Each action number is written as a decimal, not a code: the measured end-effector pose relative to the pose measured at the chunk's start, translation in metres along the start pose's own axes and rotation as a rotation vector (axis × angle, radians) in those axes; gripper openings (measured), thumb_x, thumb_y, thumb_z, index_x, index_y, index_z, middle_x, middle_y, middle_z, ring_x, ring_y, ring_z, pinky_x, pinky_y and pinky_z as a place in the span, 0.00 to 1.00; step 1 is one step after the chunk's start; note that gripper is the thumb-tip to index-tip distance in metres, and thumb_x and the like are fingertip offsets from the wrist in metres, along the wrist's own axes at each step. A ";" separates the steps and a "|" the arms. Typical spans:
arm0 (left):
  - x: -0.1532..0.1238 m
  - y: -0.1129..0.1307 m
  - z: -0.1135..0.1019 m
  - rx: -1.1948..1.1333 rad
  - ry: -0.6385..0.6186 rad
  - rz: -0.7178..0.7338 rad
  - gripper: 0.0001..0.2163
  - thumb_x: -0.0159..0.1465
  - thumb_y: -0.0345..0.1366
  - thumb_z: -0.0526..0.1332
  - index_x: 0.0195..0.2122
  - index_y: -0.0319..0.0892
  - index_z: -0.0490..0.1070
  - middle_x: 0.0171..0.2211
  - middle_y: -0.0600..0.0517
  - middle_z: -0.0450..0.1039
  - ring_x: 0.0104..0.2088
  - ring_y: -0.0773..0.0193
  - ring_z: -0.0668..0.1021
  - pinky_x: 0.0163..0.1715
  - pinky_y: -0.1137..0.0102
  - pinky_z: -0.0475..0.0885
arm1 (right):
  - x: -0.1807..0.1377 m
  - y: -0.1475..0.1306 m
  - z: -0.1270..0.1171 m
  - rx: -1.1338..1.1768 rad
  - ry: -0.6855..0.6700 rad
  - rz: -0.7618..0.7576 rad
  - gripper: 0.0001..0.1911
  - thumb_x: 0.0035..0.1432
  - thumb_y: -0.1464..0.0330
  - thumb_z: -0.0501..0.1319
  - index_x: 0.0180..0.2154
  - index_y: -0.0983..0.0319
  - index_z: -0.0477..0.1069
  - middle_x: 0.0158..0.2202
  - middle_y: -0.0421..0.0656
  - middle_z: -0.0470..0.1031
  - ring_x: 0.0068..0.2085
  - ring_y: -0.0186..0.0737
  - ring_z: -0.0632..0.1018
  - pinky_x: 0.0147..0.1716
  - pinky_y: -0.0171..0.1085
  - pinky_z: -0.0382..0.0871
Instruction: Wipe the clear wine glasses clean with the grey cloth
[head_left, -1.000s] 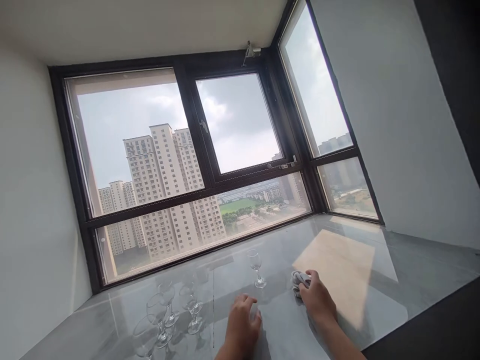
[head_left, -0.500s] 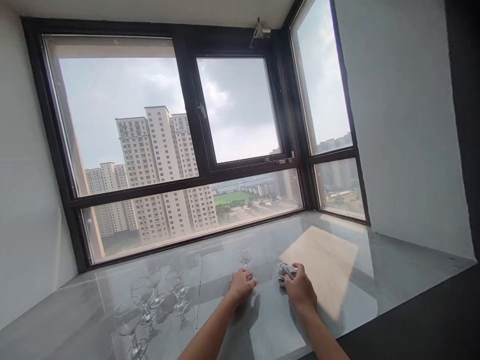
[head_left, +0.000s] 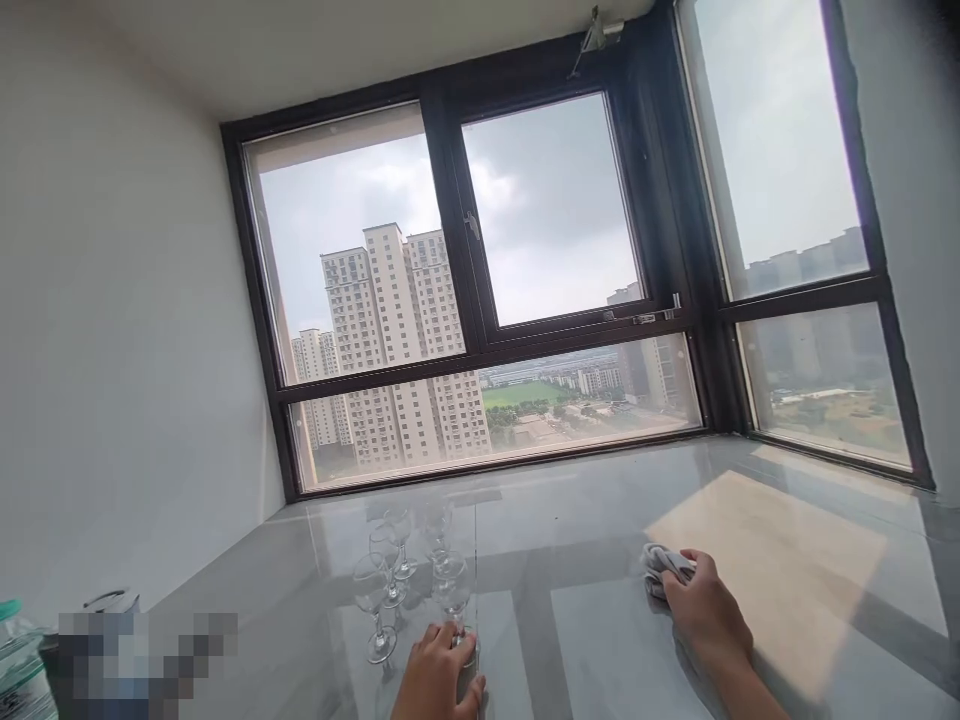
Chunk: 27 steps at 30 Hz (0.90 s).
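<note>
My left hand is at the foot of a clear stemmed wine glass, its fingers closed around the base and partly covering it. The glass stands upright at the front right of a group of similar glasses. To its left is another wine glass, with several more standing behind. Farther right, my right hand grips a bunched grey-white cloth on the glossy surface. Part of the cloth is hidden under the fingers.
A glossy grey stone-look sill stretches below a dark-framed window. Sunlight falls on its right part. At the lower left are a clear container with a green lid and a dark box-like thing, partly blurred out.
My left hand has moved left with the wine glass to the group of glasses. The view has turned left. My right hand still grips the cloth.
</note>
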<state>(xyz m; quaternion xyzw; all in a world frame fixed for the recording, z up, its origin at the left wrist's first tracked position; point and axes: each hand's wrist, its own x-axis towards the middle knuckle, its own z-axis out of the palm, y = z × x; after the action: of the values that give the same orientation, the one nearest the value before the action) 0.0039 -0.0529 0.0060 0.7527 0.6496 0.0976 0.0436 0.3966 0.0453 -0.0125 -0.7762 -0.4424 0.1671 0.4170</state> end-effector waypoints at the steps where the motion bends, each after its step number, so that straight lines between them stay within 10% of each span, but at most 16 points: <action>1: 0.001 -0.010 0.001 0.010 0.012 -0.015 0.22 0.62 0.42 0.60 0.58 0.54 0.76 0.58 0.47 0.74 0.59 0.48 0.71 0.60 0.59 0.66 | 0.002 0.001 0.002 0.004 0.003 0.001 0.25 0.64 0.59 0.48 0.59 0.60 0.60 0.53 0.56 0.77 0.47 0.59 0.80 0.37 0.46 0.71; 7: 0.029 -0.026 0.018 -0.123 0.143 0.029 0.14 0.58 0.37 0.65 0.45 0.51 0.83 0.46 0.49 0.79 0.51 0.53 0.77 0.53 0.67 0.70 | 0.003 0.002 0.001 0.060 0.005 -0.004 0.26 0.62 0.57 0.50 0.58 0.60 0.62 0.51 0.57 0.78 0.46 0.60 0.81 0.37 0.47 0.72; 18: 0.095 0.074 0.033 -0.288 0.331 0.249 0.19 0.57 0.19 0.51 0.32 0.44 0.81 0.37 0.49 0.80 0.44 0.57 0.79 0.44 0.68 0.69 | 0.000 -0.001 0.001 0.075 0.094 -0.039 0.25 0.58 0.60 0.52 0.55 0.61 0.65 0.48 0.57 0.80 0.45 0.58 0.81 0.39 0.47 0.71; 27: 0.105 0.058 0.040 -0.377 0.584 0.091 0.12 0.62 0.21 0.50 0.35 0.45 0.68 0.30 0.52 0.74 0.32 0.60 0.77 0.34 0.70 0.65 | -0.006 0.006 0.007 0.188 0.188 -0.137 0.23 0.55 0.60 0.53 0.52 0.58 0.66 0.47 0.54 0.80 0.45 0.56 0.81 0.39 0.46 0.72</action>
<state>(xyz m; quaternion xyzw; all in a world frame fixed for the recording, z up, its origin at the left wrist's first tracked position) 0.0823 0.0439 -0.0125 0.6998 0.5711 0.4289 -0.0102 0.3923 0.0424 -0.0216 -0.7137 -0.4359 0.1057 0.5380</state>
